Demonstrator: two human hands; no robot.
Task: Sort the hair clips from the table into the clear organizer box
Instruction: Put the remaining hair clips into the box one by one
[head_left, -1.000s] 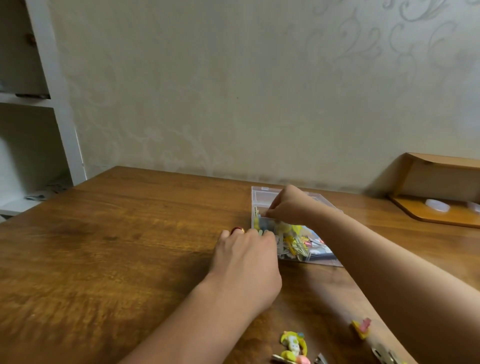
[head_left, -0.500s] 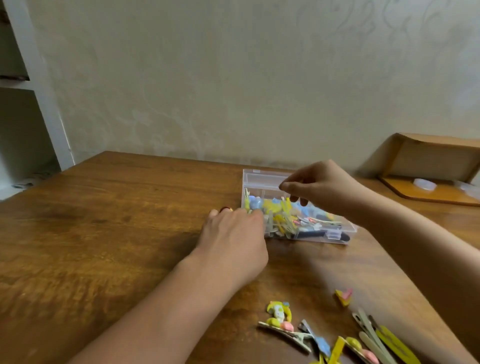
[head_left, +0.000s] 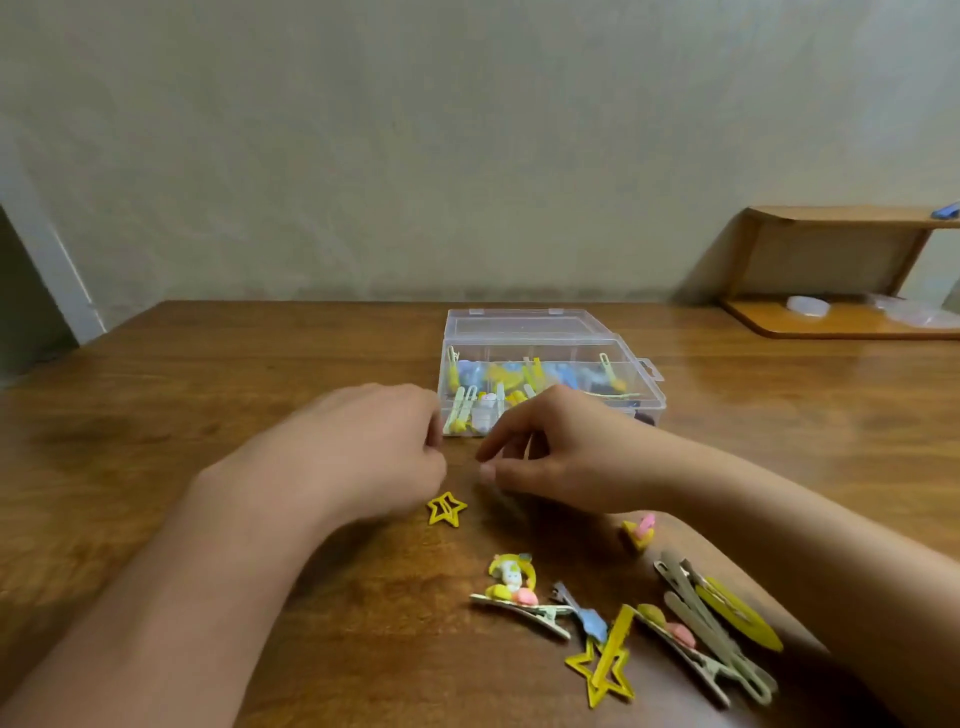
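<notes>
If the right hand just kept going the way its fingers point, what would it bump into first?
The right hand points its fingers leftward, toward the left hand, so it would probably meet that hand's fingers first. The small yellow star clip lies just nearer the camera, likely off that line, though depth is unclear.

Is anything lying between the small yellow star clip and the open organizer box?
Nothing on the table. The small yellow star clip lies on bare wood just short of the organizer box, whose lid is open. Only the left hand and right hand hang above that stretch.
</notes>
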